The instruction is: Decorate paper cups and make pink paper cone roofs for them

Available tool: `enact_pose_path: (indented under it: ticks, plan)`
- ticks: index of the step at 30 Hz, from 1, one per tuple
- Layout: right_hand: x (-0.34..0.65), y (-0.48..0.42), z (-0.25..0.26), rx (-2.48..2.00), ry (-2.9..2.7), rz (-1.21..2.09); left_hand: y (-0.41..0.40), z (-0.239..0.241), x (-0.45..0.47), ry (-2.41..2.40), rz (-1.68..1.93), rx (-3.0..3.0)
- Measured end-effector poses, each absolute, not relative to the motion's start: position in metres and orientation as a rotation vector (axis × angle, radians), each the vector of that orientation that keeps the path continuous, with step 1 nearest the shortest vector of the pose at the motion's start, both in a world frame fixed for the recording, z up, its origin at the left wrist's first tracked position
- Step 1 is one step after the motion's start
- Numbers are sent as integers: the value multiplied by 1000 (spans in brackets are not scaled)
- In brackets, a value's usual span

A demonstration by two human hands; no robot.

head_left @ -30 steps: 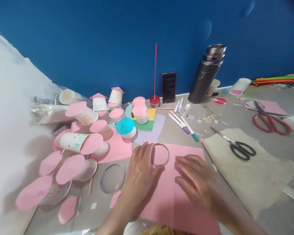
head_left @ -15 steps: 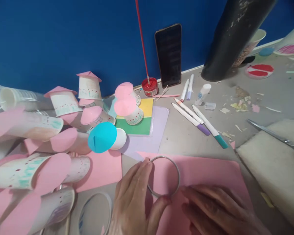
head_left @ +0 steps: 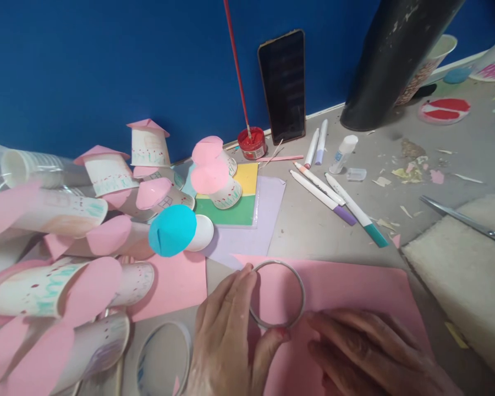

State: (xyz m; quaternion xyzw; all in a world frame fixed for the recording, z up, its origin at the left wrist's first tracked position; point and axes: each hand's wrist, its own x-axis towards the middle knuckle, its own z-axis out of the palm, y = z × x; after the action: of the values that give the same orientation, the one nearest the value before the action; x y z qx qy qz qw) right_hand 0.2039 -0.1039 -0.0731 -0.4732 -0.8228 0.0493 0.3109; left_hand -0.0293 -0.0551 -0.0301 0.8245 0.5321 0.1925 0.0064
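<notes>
A thin grey ring [head_left: 302, 286] lies flat on a pink paper sheet [head_left: 355, 283]. My left hand [head_left: 226, 330] grips it, fingers along its left rim and thumb at the bottom. To the ring's right, my right hand [head_left: 367, 346] rests on its side over the paper, fingers bent and close together. Its index fingertip is beside the ring's lower right edge; the thumb and anything in the fingers are hidden. Left of my left hand lies a wider clear-centred ring [head_left: 186, 352] with blue marks, like a tape roll.
Decorated paper cups [head_left: 82, 206] with pink paper roofs crowd the left; one roof [head_left: 173, 230] is blue. Behind are a red paint pot [head_left: 251, 144] with a brush, a phone [head_left: 283, 88], markers [head_left: 317, 192] and a glue stick [head_left: 344, 154]. Scissors [head_left: 462, 217] lie right on a fluffy cloth [head_left: 470, 275].
The view shifts slightly. Both hands and the grey ring keep nearly the same places on the pink paper.
</notes>
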Motion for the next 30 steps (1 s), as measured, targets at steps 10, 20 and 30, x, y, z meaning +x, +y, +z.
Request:
enact_pose_path:
  ticks: [10, 20, 30]
  plan:
    - [215, -88, -44, -1100, -2264, 155, -56, -30, -27, 1669, 599, 2560]
    - [198, -92, -17, -1154, -2313, 98, -57, -19, -16, 1630, 649, 2470]
    - [188, -74, -40, -1238, -2422, 74, -56, -15, -16, 1690, 467, 2609]
